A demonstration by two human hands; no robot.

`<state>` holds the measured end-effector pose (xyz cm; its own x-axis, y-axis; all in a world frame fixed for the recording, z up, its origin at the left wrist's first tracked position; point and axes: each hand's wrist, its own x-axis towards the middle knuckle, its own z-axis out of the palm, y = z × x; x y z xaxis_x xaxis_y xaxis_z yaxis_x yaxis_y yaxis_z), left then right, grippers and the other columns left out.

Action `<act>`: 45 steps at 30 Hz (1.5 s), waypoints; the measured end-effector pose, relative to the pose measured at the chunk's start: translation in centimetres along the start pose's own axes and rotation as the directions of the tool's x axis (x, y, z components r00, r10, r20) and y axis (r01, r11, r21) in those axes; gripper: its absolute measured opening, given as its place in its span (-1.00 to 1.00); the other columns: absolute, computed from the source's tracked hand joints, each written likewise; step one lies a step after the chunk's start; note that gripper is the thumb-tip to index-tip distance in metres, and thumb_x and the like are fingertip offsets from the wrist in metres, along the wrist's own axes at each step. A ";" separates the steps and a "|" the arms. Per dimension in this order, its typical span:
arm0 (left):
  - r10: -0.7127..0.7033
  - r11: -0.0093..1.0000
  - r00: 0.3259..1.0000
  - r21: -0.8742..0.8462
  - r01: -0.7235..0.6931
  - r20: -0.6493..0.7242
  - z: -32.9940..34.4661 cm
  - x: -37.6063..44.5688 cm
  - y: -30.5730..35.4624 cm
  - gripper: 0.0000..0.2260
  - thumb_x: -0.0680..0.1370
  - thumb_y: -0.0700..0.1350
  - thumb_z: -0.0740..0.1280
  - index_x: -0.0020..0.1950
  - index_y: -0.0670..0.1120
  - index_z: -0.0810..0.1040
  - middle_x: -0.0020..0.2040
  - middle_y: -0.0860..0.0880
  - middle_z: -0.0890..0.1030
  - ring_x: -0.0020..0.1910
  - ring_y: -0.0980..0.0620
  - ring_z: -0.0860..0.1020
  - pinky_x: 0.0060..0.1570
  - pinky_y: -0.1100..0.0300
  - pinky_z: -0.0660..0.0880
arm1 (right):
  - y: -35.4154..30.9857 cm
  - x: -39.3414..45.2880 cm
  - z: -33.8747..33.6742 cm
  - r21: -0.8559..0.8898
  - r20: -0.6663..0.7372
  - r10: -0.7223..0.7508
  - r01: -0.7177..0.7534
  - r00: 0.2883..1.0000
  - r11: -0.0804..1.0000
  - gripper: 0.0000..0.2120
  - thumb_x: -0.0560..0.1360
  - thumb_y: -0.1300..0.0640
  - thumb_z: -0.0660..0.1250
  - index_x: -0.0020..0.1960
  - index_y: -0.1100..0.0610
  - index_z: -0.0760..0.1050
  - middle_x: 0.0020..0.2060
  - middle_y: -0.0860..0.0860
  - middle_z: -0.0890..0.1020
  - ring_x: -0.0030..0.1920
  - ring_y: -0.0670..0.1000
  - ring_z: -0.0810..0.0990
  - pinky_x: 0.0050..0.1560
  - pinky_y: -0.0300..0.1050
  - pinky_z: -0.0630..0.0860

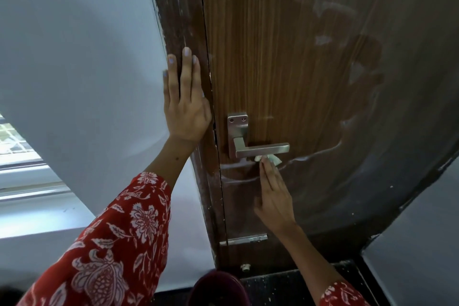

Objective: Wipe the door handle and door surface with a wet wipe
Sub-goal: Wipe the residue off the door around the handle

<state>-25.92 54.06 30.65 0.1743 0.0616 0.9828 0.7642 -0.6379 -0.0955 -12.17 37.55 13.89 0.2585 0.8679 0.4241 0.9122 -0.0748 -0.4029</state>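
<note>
Head view: the left hand [185,99] lies flat, fingers straight, on the dark frame [173,20] beside the door [273,57]. Below the metal handle [260,148], the right hand [273,196] presses a wipe [273,158] against the handle's underside with extended fingers. A clean, wiped brown patch surrounds the handle; dusty grey lies beyond.
</note>
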 end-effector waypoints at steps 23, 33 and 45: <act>-0.014 1.000 1.000 0.006 0.013 0.027 -0.5 0.2 0.2 -0.51 0.46 -0.33 0.23 0.40 -0.31 0.34 0.37 -0.29 0.42 0.36 -0.36 0.34 0.40 -0.13 0.23 | -2.1 -0.8 2.3 -0.040 0.057 -0.068 0.070 0.996 0.997 -0.07 0.33 0.33 0.39 0.53 0.19 -0.08 0.52 0.02 -0.04 0.49 0.04 0.03 0.43 0.05 0.20; 0.007 1.000 1.000 -0.012 -0.007 0.028 -0.3 -0.6 0.0 -0.49 0.46 -0.32 0.23 0.42 -0.29 0.30 0.38 -0.28 0.41 0.40 -0.29 0.23 0.42 -0.12 0.19 | -3.1 -1.0 3.6 -0.013 0.017 0.007 -0.007 1.000 1.000 -0.10 0.34 0.31 0.40 0.53 0.17 -0.03 0.51 0.02 0.02 0.48 0.06 0.08 0.41 0.05 0.24; 0.016 0.999 1.000 -0.030 -0.015 0.009 0.0 -0.9 -0.4 -0.45 0.45 -0.32 0.25 0.44 -0.25 0.23 0.39 -0.26 0.40 0.42 -0.26 0.18 0.45 -0.08 0.14 | -5.1 -0.5 4.7 0.088 -0.040 0.094 -0.090 0.995 0.992 -0.14 0.33 0.29 0.39 0.51 0.22 0.04 0.51 0.10 0.12 0.47 0.05 0.10 0.36 0.02 0.32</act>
<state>-26.35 54.25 29.80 0.1919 0.0588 0.9796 0.7425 -0.6614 -0.1058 -18.46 39.82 11.88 0.3557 0.8366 0.4166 0.8538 -0.1095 -0.5090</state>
